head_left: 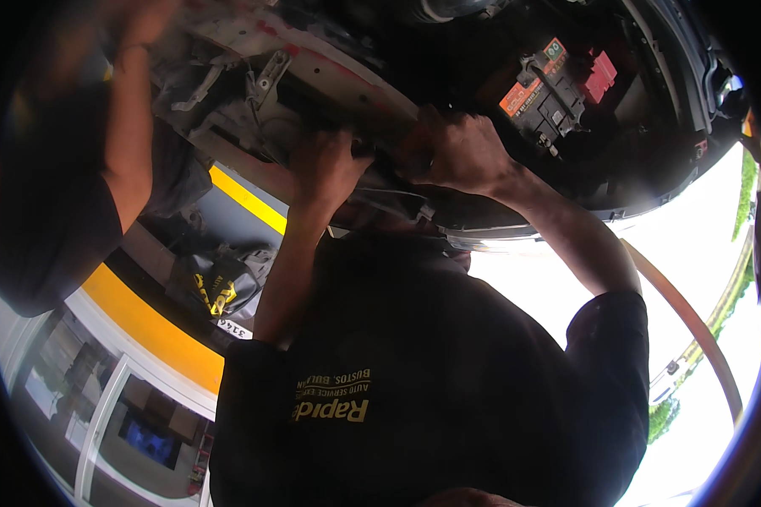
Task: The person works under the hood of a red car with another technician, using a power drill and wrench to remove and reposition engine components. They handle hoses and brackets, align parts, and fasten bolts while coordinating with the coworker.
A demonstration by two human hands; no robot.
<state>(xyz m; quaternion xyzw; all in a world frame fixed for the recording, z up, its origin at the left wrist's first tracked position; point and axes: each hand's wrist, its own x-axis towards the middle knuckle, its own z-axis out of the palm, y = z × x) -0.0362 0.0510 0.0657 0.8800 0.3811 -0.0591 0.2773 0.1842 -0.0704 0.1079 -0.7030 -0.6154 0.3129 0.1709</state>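
"Car front end [347, 80], right ahead of us. How's our grip?"
"Left hand [328, 165] and right hand [467, 154] both curled there, right one nearer the battery [556, 103]; we can't tell what they're pinching."

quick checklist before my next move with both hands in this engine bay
1. Left hand's grip: cannot tell; it is curled, but what it may hold is lost in shadow.
2. Right hand's grip: cannot tell; also curled, contact hidden.
3. Battery apart from both hands: ok; a gap shows between it and the right hand.
4. Red piece by the battery fastened: cannot tell from this view.
5. Co-worker's arm away from your hands: ok; it is off to your left.
6. Light where you're working: not ok; the area between your hands is very dark.
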